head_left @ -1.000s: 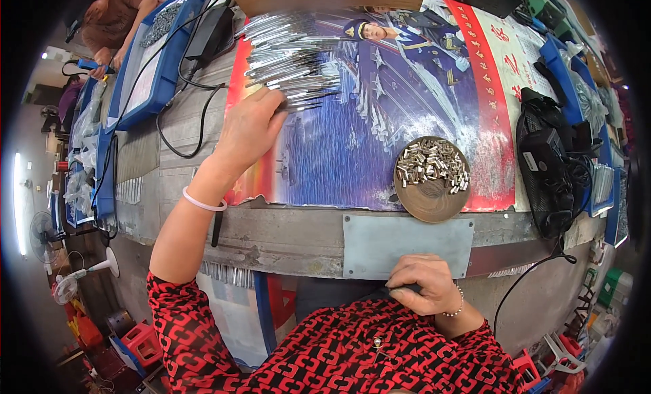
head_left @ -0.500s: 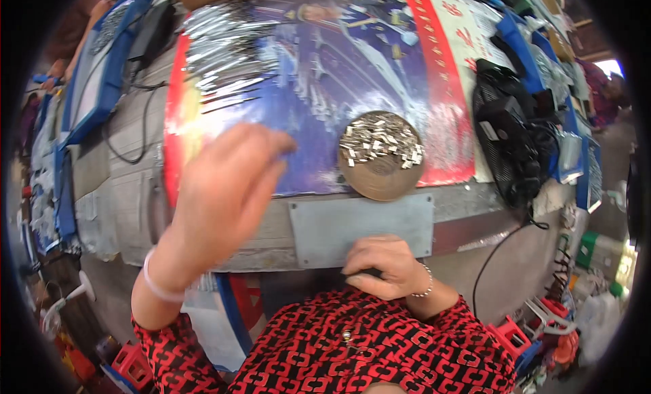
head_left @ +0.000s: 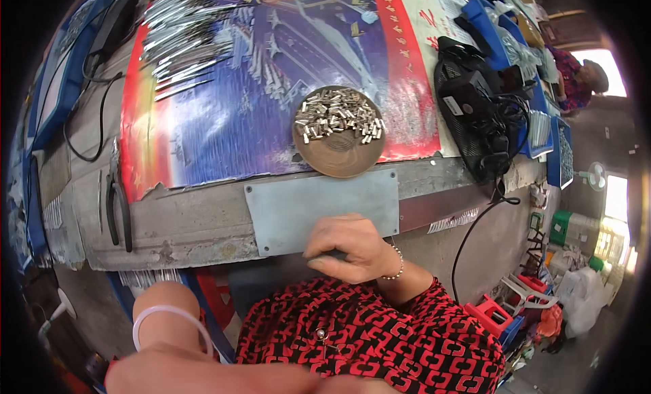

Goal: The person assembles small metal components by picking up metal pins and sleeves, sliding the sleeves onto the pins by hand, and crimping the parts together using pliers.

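My right hand [head_left: 347, 248], a beaded bracelet on its wrist, is closed with curled fingers at the front edge of a grey metal plate [head_left: 324, 197]. A dark patch shows between its thumb and fingers; what it holds, if anything, I cannot make out. Close to the lower rim of the picture, my left hand [head_left: 210, 379] is large and blurred, its fingers smeared and partly cut off. A pale bangle [head_left: 144, 321] circles that wrist. Beyond the plate sits a round brown dish [head_left: 339, 160] with many small shiny metal tubes [head_left: 342, 112] heaped in it.
Thin metal rods [head_left: 180, 45] lie in rows on the poster-covered table [head_left: 196, 146], far left. Pliers [head_left: 119, 207] rest near the left front edge. A black mesh bag with cables [head_left: 471, 109] and blue bins [head_left: 495, 38] stand on the right. Another person [head_left: 576, 79] is at the far right.
My left hand has come back from above the poster to the lower rim, near the camera. The view has shifted, uncovering the pliers. My right hand stays closed at the plate.
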A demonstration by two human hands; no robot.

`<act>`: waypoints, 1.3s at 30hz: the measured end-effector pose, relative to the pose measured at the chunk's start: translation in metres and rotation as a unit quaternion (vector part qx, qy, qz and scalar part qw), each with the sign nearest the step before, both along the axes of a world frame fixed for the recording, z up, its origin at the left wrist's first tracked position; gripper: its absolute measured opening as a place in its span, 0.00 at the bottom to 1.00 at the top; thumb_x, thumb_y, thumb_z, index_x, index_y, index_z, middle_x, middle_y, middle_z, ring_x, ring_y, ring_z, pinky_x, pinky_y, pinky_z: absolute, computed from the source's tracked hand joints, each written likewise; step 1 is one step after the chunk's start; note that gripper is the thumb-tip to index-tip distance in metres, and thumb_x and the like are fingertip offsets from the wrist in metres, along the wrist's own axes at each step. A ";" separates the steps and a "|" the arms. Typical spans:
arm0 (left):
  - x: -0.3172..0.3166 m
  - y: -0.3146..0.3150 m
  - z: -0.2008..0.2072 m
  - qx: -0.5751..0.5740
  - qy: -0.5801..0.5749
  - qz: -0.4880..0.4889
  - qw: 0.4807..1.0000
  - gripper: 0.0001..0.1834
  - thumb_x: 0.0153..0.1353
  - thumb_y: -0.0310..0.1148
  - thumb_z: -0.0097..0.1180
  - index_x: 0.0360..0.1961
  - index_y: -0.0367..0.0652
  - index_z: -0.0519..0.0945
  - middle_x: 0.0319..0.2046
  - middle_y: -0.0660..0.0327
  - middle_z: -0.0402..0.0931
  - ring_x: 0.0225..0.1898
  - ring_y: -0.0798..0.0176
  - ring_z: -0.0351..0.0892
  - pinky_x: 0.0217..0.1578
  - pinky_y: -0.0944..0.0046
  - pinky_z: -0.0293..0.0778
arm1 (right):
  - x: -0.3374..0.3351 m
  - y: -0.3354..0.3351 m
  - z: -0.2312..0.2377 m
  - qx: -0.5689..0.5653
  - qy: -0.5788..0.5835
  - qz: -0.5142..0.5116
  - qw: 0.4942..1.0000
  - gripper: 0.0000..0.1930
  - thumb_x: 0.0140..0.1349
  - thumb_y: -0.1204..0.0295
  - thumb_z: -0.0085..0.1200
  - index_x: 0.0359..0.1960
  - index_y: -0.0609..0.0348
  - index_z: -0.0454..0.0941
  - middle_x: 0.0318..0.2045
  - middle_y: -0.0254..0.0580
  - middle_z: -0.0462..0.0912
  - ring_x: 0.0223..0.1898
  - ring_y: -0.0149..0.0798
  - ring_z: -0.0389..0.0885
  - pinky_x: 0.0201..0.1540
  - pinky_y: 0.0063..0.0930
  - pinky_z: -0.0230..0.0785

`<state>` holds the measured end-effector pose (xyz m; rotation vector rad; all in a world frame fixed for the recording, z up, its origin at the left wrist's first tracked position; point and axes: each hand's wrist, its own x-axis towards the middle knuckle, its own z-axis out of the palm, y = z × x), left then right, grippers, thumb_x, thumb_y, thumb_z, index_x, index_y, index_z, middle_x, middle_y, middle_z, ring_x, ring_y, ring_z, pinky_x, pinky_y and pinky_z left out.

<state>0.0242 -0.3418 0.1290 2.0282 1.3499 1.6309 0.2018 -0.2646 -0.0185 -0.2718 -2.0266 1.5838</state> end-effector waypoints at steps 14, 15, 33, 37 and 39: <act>-0.139 0.063 -0.125 -0.202 0.217 0.214 0.930 0.11 0.54 0.22 0.50 0.40 0.34 0.75 0.36 0.51 0.77 0.35 0.52 0.77 0.37 0.61 0.71 | 0.005 -0.002 0.003 0.025 -0.014 0.003 1.000 0.05 0.54 0.76 0.56 0.28 0.64 0.74 0.22 0.42 0.77 0.23 0.40 0.76 0.26 0.27 0.68; -0.143 0.069 -0.130 -0.194 0.284 0.225 0.912 0.11 0.54 0.22 0.51 0.41 0.35 0.75 0.36 0.52 0.76 0.36 0.52 0.77 0.37 0.60 0.71 | 0.005 -0.002 0.003 0.026 -0.012 0.004 1.000 0.05 0.54 0.76 0.56 0.28 0.64 0.74 0.22 0.42 0.77 0.23 0.40 0.76 0.26 0.27 0.68; -0.132 0.087 -0.140 -0.176 0.558 0.203 0.785 0.09 0.48 0.23 0.48 0.34 0.40 0.73 0.30 0.57 0.70 0.34 0.56 0.72 0.34 0.59 0.67 | 0.005 -0.002 -0.001 0.014 0.004 -0.017 1.000 0.05 0.54 0.75 0.56 0.28 0.61 0.72 0.23 0.41 0.73 0.24 0.44 0.74 0.28 0.33 0.66; -0.118 0.074 -0.124 -0.168 0.433 0.182 0.867 0.18 0.47 0.18 0.49 0.43 0.31 0.72 0.30 0.51 0.70 0.33 0.51 0.72 0.35 0.59 0.69 | 0.007 -0.002 -0.002 0.010 0.008 -0.001 1.000 0.06 0.54 0.75 0.56 0.28 0.61 0.71 0.22 0.41 0.72 0.24 0.45 0.73 0.27 0.34 0.65; -0.096 0.064 -0.105 -0.185 0.335 0.176 0.907 0.17 0.50 0.18 0.47 0.44 0.30 0.72 0.31 0.53 0.71 0.32 0.54 0.73 0.34 0.61 0.69 | 0.009 -0.002 -0.002 0.007 0.004 0.000 1.000 0.06 0.54 0.75 0.56 0.28 0.61 0.71 0.22 0.41 0.72 0.23 0.45 0.73 0.27 0.35 0.65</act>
